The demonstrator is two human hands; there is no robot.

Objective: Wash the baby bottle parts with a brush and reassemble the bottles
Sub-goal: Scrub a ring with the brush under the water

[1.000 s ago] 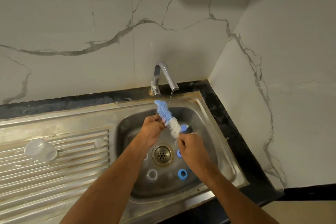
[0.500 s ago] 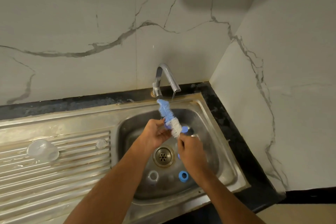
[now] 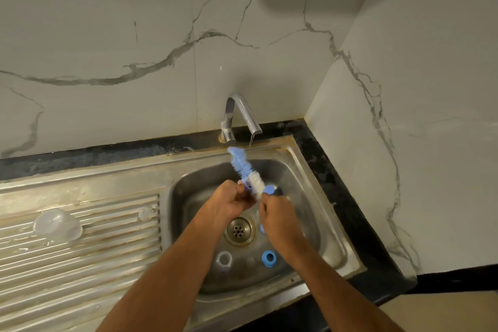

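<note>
We are in the washing stage, well short of reassembly as far as we can judge. Our right hand (image 3: 280, 219) is clenched around the handle end of the bottle brush (image 3: 246, 171), whose blue-and-white bristles slant up toward the tap (image 3: 241, 116), where a thin stream of water runs. Our left hand (image 3: 229, 202) is closed on some small part pressed against the white bristles; a pale edge peeks past the fingers, but we cannot tell which part it is. Both hands hover over the sink (image 3: 336, 224), above the drain (image 3: 239, 230). Lying loose in the basin near its front are a clear ring (image 3: 223, 260) and a blue ring (image 3: 269, 258), with another blue piece (image 3: 262, 228) showing just beside our right hand and one more blue piece (image 3: 269, 189) at the base of the bristles. On the ribbed draining surface (image 3: 80, 264) to the left rest a clear dome cap (image 3: 58, 225) and a small clear nipple (image 3: 145, 213), well apart from the basin; whether they are already washed we cannot say. No bottle body is plainly in view. Our judgement: several pieces in the basin probably await brushing and rinsing, and every bottle remains to be put together.
</note>
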